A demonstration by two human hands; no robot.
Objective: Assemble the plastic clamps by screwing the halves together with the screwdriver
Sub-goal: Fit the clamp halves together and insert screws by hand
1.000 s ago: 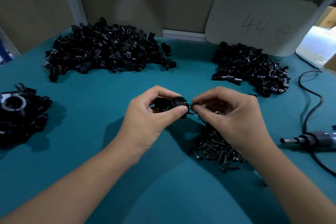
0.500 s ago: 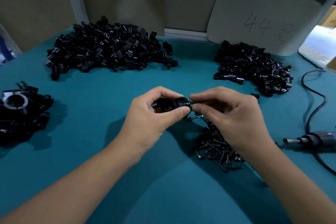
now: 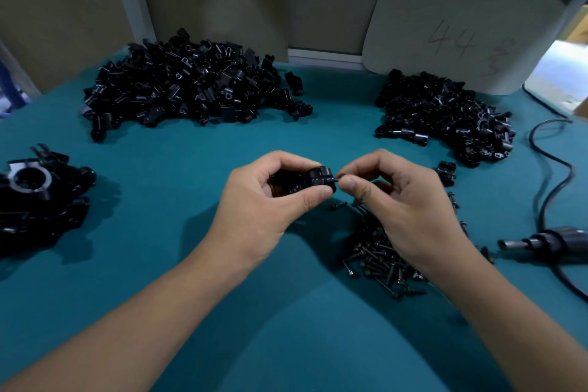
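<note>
My left hand (image 3: 267, 204) grips a black plastic clamp (image 3: 313, 180) above the middle of the teal table. My right hand (image 3: 404, 200) pinches a small black screw (image 3: 336, 178) between thumb and forefinger, its tip at the clamp's right side. A pile of loose black screws (image 3: 378, 256) lies under and below my right hand, with one stray screw (image 3: 338, 206) beside it. The electric screwdriver (image 3: 547, 242) lies on the table at the right edge, its cable trailing behind.
A big heap of black clamp halves (image 3: 191, 86) sits at the back left, a smaller heap (image 3: 445, 114) at the back right. Finished clamps (image 3: 35, 197) are piled at the left edge. A board marked 44 (image 3: 458, 35) leans on the back wall. A black cable (image 3: 553, 169) loops at right.
My right hand has drawn slightly away from the clamp, leaving a small gap with the screw between. The view has shifted a little; my left hand stays put.
</note>
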